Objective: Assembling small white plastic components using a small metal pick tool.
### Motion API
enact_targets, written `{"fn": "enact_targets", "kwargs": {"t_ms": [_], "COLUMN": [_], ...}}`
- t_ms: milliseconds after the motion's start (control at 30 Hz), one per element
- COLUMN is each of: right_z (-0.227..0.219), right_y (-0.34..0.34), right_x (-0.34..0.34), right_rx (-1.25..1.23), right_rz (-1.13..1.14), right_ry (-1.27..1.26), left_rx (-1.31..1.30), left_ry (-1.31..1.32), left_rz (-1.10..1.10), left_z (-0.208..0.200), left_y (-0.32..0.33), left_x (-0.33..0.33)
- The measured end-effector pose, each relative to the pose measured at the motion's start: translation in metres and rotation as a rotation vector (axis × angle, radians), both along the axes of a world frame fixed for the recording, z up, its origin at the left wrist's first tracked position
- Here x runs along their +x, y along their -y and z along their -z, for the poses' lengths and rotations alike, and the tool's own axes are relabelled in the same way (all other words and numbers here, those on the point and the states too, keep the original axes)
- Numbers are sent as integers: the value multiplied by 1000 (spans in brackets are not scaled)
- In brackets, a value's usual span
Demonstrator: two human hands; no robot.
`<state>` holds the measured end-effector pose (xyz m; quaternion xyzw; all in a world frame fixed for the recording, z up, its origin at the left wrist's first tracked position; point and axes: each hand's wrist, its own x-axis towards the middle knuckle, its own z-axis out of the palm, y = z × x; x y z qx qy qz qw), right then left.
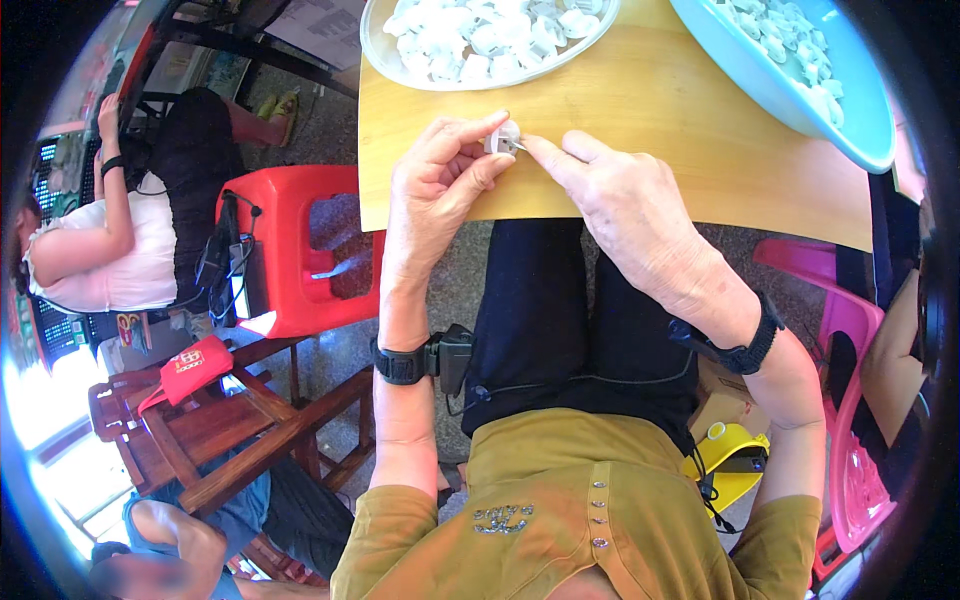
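Near the table's front edge, my left hand (440, 180) pinches a small white plastic part (503, 138) between thumb and index finger. The part has a dark slot or recess on the side turned toward me. My right hand (630, 200) comes in from the right with its index fingertip against that side. A thin, pale sliver shows at the fingertip, too small to name. The other right fingers are curled under, and what they hold, if anything, is hidden.
A clear bowl (400, 76) heaped with white plastic parts (475, 35) stands at the back of the wooden table (640, 100). At the right sits a blue basin (860, 120) holding similar pieces. A red stool (290, 250) is left of me, a pink chair (850, 400) right. Two other people are at the left.
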<state>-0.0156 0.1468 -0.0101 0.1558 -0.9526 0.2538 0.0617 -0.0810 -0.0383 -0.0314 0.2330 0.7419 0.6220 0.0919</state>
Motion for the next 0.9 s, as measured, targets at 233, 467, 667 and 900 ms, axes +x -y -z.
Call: {"fn": "enact_targets", "kwargs": {"t_ms": [233,467,667,900], "right_z": [3,5,8,6], "right_y": [13,20,15,18], "right_x": [5,10,5,3], "right_rx": [204,527,554,532], "right_rz": [69,73,-5,-34], "right_ry": [-134,-246,-308,-274], "left_rx": [-6,-5,8,32], "left_ry": [19,-34,-39,-50], "left_rz": [-13,-6,16,67], "left_z": [-1,2,5,9], "left_y": [0,0,2,0], "left_x": [1,-1,-3,-8]}}
